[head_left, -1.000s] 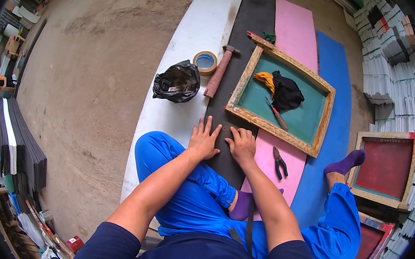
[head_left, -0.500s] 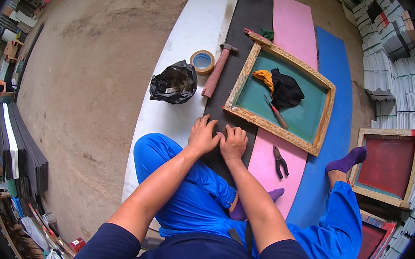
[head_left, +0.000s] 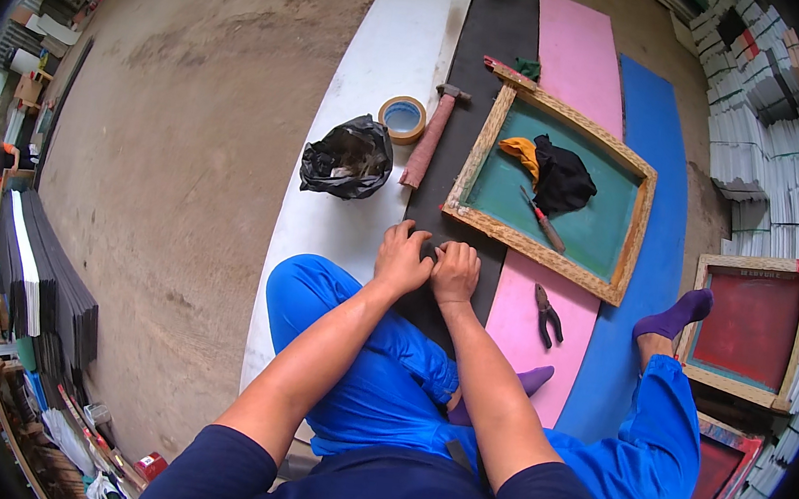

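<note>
Close together over the black foam strip (head_left: 493, 37), my left hand (head_left: 404, 258) and my right hand (head_left: 456, 272) have their fingers curled. Between the fingertips shows a small dark piece that I cannot make out against the black. Ahead of them lies a hammer (head_left: 430, 137) with a red-wrapped handle. To its left are a roll of brown tape (head_left: 402, 120) and a black plastic bag (head_left: 345, 163) with its mouth open. A wooden-framed green screen (head_left: 491, 196) sits to the right, bearing a black and orange cloth (head_left: 560, 178) and a red-handled knife-like tool (head_left: 543, 223).
Pliers (head_left: 547, 317) lie on the pink sheet (head_left: 583, 36), by my right forearm. White (head_left: 380, 55) and blue (head_left: 656, 130) sheets flank it and the black strip. Red screens (head_left: 746, 326) lean at the right by stacked white sheets (head_left: 783, 161). My crossed leg (head_left: 319, 290) is close below my hands.
The whole view has shifted slightly, so things sit a little further right. My hands stay together on the strip, and their fingers have moved slightly, with more of the dark piece showing between them.
</note>
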The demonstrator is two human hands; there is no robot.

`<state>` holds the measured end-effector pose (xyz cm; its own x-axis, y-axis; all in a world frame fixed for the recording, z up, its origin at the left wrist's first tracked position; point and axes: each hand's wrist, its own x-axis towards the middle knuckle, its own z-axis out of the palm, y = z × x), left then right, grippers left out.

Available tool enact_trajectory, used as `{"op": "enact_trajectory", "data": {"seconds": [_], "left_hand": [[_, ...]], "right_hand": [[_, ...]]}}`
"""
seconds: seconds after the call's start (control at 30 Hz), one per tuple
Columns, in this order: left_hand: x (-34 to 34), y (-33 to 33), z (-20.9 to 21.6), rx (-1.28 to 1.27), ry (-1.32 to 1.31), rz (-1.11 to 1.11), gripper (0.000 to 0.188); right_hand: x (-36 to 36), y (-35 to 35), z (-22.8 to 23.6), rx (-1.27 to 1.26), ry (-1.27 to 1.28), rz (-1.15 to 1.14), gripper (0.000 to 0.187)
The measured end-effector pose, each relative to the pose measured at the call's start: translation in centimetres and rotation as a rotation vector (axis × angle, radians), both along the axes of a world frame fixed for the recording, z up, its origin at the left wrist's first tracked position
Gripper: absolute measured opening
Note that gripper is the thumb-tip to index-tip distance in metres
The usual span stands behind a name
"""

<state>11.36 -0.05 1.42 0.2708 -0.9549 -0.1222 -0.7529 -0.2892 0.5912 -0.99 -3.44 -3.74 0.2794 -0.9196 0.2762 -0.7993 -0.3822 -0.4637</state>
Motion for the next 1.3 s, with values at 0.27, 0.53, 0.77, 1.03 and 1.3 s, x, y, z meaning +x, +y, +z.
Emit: {"op": "enact_trajectory", "data": {"seconds": [0.27, 0.53, 0.77, 1.03, 1.3], "left_hand": [[0.3, -0.4, 0.5, 0.021, 0.049, 0.033, 0.043], [2.7, -1.4, 0.3, -0.322, 0.469, 0.450, 0.028], [5.2, -1.8, 4.0, -0.671, 0.663, 0.732, 0.033], [6.1, -2.0, 3.0, -0.560, 0.807, 0.824, 0.042], [5.1, -2.2, 3.3, -0.563, 0.644, 0.709, 0.025]], "right_hand": [[-0.2, -2.2, 1.1, 0.292, 0.164, 0.120, 0.014], [-0.8, -7.1, 4.5, 0.699, -0.247, 0.035, 0.022], [10.5, -9.3, 11.6, 0.595, -0.488, 0.264, 0.021], [17.3, -9.9, 12.7, 0.433, -0.252, 0.308, 0.014], [13.6, -9.3, 11.1, 0.221, -0.412, 0.412, 0.024]]}}
